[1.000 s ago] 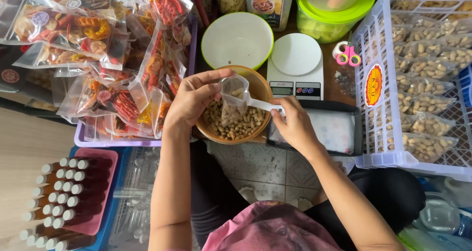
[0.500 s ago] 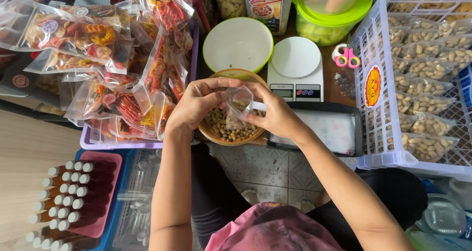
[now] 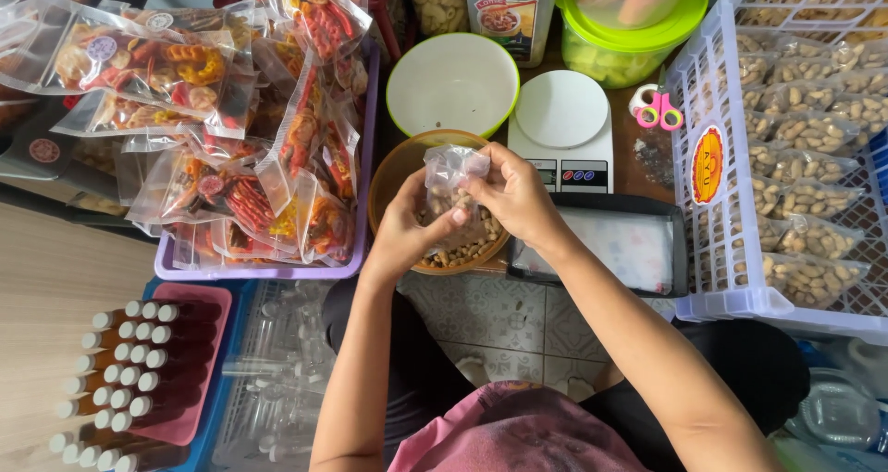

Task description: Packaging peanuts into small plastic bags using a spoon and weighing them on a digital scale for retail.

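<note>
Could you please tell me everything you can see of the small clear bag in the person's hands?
The bag is small, of thin clear plastic, crinkled and glossy. It stands roughly upright, its mouth up, part-filled with pale brown nuts in its lower half. The left hand pinches its lower side and the right hand grips its upper edge. It hangs just above the brown bowl of the same nuts, in front of the white scale.

Seen from above, the left hand [image 3: 402, 236] and right hand [image 3: 518, 194] together pinch a small clear plastic bag [image 3: 450, 171] of nuts over a brown bowl [image 3: 393, 171] of the same nuts. Beyond the bowl stand an empty white bowl with a green rim [image 3: 451, 83] and a white kitchen scale [image 3: 562, 120]. A white crate [image 3: 717, 241] of filled nut bags sits to the right, and a purple tray [image 3: 268, 270] of snack packets to the left.
</note>
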